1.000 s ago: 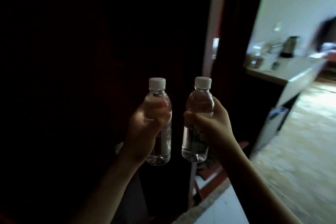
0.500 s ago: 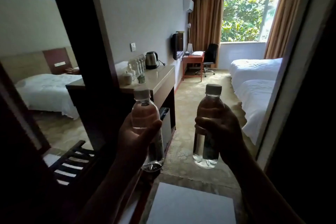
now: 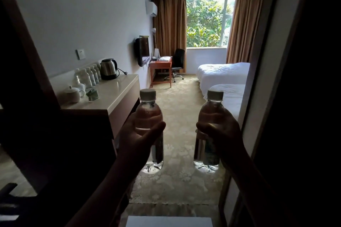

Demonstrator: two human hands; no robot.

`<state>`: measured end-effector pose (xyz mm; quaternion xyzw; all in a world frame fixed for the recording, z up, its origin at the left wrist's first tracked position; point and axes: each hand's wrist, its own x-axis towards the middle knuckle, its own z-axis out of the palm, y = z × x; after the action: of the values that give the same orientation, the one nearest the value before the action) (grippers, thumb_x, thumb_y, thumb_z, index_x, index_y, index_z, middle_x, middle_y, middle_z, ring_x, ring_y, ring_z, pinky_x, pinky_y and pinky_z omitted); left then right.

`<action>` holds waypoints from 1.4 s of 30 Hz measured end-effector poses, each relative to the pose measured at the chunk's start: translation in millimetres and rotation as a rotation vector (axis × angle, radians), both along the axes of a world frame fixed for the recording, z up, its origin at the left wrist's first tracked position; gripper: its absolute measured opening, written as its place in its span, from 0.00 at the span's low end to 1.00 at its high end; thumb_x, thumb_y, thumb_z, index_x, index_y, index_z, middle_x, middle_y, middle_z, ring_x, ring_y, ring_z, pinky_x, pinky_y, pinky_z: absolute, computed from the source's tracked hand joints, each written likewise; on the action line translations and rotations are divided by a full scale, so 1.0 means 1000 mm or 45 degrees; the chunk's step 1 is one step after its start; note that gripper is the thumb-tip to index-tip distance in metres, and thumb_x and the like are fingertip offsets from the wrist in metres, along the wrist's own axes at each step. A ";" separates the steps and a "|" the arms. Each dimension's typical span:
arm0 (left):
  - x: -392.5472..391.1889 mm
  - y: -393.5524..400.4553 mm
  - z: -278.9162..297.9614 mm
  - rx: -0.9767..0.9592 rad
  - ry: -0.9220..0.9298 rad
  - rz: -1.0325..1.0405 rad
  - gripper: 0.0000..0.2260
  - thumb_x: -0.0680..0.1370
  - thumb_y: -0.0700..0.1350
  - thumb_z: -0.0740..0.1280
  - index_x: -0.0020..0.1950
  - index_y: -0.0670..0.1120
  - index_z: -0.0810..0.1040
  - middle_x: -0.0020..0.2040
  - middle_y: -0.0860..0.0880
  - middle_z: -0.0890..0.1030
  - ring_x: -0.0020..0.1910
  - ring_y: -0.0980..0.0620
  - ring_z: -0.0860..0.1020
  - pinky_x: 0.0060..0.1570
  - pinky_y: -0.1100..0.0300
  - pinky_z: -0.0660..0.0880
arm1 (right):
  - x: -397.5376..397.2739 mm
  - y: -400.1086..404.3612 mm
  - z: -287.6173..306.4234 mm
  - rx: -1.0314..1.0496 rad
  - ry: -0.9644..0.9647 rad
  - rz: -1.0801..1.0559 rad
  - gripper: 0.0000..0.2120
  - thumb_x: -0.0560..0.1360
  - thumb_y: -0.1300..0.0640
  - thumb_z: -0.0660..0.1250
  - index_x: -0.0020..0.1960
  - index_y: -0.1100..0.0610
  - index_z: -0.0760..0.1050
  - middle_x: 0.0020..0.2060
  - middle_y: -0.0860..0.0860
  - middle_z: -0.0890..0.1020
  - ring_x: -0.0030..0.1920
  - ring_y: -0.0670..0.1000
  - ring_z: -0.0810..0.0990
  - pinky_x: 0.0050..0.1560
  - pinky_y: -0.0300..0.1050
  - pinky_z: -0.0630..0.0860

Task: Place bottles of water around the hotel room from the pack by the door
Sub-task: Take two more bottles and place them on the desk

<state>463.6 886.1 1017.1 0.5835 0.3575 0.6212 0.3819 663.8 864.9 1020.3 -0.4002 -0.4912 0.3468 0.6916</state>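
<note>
Two bottles are held upright at lower centre of the frame, one per hand, caps on. The left bottle (image 3: 150,134) is wrapped by the left hand (image 3: 137,142), fingers closed round its middle, thumb across the front. The right bottle (image 3: 209,134) is gripped the same way by the right hand (image 3: 221,134). The bottles are well apart and touch nothing else.

Step in hand, as judged: carrying, at the entry of the room, with no bottle of this pair yet set down. The pack by the door is not in view.

Candidate places are noted. At centre left, a pale surface (image 3: 118,90) carries a row of bottles (image 3: 88,76) beside a kettle (image 3: 108,69), with cups (image 3: 73,94) nearer the camera. Further in, at centre frame, a desk (image 3: 160,64) stands under the window, and two beds (image 3: 223,73) lie at centre right.

The next move calls for a walk forward along the carpet and a choice of an unserved spot. The centre-left surface appears stocked already, so the desk or a bedside is judged more likely. Each bottle is to be lowered upright, base flat, before the fingers are loosened.
</note>
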 end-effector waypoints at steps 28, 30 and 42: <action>0.221 0.646 -0.007 0.008 0.171 -0.159 0.14 0.67 0.53 0.75 0.49 0.50 0.80 0.45 0.49 0.84 0.43 0.55 0.84 0.41 0.63 0.81 | 0.202 0.626 -0.011 -0.055 -0.252 -0.288 0.22 0.59 0.52 0.76 0.51 0.50 0.75 0.43 0.47 0.82 0.41 0.41 0.82 0.39 0.37 0.78; 0.237 0.686 0.002 0.028 0.157 -0.146 0.15 0.65 0.56 0.74 0.49 0.52 0.80 0.46 0.49 0.84 0.45 0.55 0.84 0.41 0.64 0.80 | 0.220 0.674 -0.004 -0.052 -0.283 -0.277 0.21 0.59 0.51 0.76 0.50 0.49 0.75 0.41 0.47 0.82 0.40 0.40 0.82 0.38 0.35 0.78; 0.279 0.942 0.005 -0.024 0.138 -0.013 0.12 0.67 0.57 0.72 0.50 0.59 0.79 0.46 0.58 0.84 0.46 0.60 0.83 0.42 0.59 0.79 | 0.278 0.947 -0.002 -0.088 -0.428 -0.168 0.19 0.68 0.64 0.77 0.53 0.53 0.73 0.44 0.47 0.80 0.40 0.33 0.80 0.35 0.25 0.74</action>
<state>742.2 1828.2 1021.7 0.6144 0.3806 0.5833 0.3707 942.2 1811.8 1018.0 -0.5074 -0.5604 0.2455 0.6068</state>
